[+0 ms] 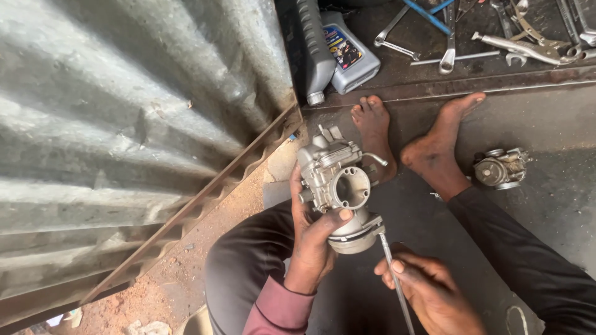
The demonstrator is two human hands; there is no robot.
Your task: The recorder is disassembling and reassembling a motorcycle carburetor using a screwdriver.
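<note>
Left of my left hand (310,239) the corrugated metal sheet (124,124) walls me in close. Ahead, my bare feet (403,136) and the grey oil bottles (332,53) block the way. Right of my right hand (428,291), dark floor (552,198) lies open past my leg, apart from a second carburetor (500,167); scattered wrenches (496,37) lie further off.

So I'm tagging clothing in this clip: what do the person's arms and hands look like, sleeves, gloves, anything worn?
Both hands are bare, with no gloves, rings or watch in view. The left hand comes out of a long dusty-pink sleeve with a thin dark stripe near the cuff. The right hand shows no sleeve before the picture's edge. Dark smudges, perhaps grease, mark the fingers.
</note>
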